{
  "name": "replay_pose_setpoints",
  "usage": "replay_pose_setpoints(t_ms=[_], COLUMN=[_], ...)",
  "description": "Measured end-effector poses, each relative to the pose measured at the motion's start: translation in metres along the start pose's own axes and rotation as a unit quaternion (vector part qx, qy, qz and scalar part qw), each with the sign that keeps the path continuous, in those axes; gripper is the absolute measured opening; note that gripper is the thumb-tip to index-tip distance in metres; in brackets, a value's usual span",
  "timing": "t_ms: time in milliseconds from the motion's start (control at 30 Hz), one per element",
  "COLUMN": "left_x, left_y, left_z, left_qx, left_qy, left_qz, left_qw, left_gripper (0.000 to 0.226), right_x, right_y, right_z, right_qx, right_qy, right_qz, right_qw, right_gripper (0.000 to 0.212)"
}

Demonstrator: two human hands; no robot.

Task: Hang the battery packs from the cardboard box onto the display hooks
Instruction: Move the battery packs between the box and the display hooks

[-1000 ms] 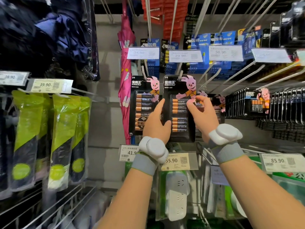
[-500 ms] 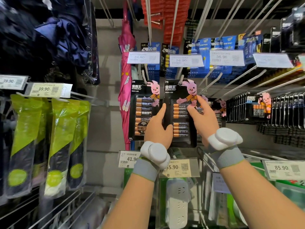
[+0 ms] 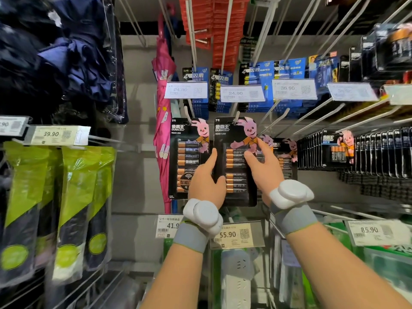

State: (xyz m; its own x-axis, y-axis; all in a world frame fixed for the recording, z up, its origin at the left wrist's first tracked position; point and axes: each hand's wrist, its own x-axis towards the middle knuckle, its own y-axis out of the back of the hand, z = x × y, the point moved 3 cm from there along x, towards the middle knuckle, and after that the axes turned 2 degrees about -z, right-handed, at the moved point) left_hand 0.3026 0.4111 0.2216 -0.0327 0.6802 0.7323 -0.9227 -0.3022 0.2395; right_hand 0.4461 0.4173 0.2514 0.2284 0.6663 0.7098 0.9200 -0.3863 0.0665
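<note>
Below the display hook [image 3: 236, 115], left hand [image 3: 206, 186] and right hand [image 3: 264, 172] reach up, fingers [image 3: 213, 156] gripping battery pack [image 3: 236, 168].

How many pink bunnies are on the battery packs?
5: one on the left pack, one on the held pack, two on the packs behind the right hand, one on the far-right pack. Stacked packs may hide more.

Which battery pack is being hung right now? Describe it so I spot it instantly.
Start at the pink umbrella; black bunny-printed cards hang right of it. The battery pack is second from the umbrella, gripped by the left hand and right hand. Unlike the neighbouring pack, it reads 7, not 5, and lacks the wifi sticker.
</note>
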Motion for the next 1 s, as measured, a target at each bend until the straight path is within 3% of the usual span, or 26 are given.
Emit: replay_pose_setpoints(t_ms=[533,1000], left_x=[0.011,-0.007], left_y=[0.001,-0.001], left_z=[0.007,0.007], left_qx=[0.079,0.021], left_qy=[0.007,0.012], left_qz=[-0.033,0.000], left_qw=[0.996,1.000], left_gripper=[0.070,0.071], right_x=[0.006,-0.013], right_y=[-0.003,0.007], right_z=[-0.008,-0.012], right_qx=[-0.002,-0.034], right_qy=[-0.048,-0.026], right_qz=[-0.008,-0.022], right_qw=[0.999,0.999], right_gripper=[0.048,0.044])
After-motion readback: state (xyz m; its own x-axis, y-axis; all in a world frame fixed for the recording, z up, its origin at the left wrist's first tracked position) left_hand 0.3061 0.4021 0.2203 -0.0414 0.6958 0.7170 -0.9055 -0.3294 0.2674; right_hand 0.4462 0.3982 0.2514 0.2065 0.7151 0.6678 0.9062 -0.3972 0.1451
